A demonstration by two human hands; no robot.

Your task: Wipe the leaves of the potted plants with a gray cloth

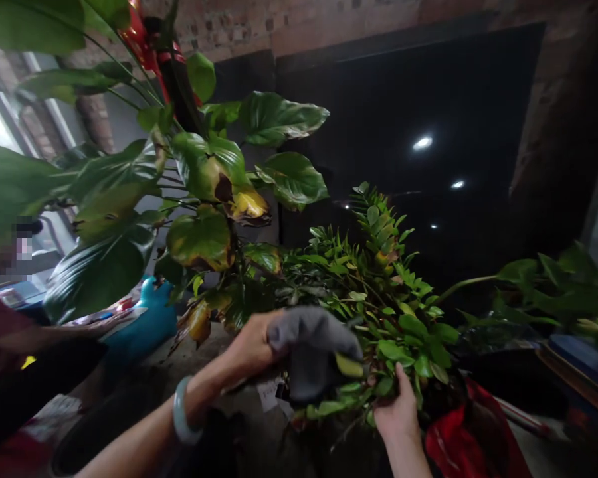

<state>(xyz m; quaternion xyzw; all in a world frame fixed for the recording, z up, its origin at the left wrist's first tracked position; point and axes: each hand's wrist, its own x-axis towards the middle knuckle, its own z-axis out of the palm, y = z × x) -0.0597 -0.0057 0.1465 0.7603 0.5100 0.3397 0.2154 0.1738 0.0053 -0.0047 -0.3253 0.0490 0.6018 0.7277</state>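
My left hand (pixel 253 342), a pale bangle on its wrist, is closed on a bunched grey cloth (pixel 315 330). The cloth arches to the right and hangs down in front of a bushy green potted plant (pixel 379 305). A yellow-green leaf (pixel 349 365) shows beside its right edge. Low in the same foliage, my right hand (pixel 399 411) holds some of the plant's small leaves, thumb in front. Its other fingers are largely hidden by the greenery.
A tall large-leaved plant (pixel 199 236) with browned, yellowing leaves rises on the left. Behind stands a dark glossy panel (pixel 403 99). Another person's arm (pixel 44 342) is at far left, by a turquoise object (pixel 149 322). Red material (pixel 471 431) lies lower right, and more leaves (pixel 548 285) spread beyond.
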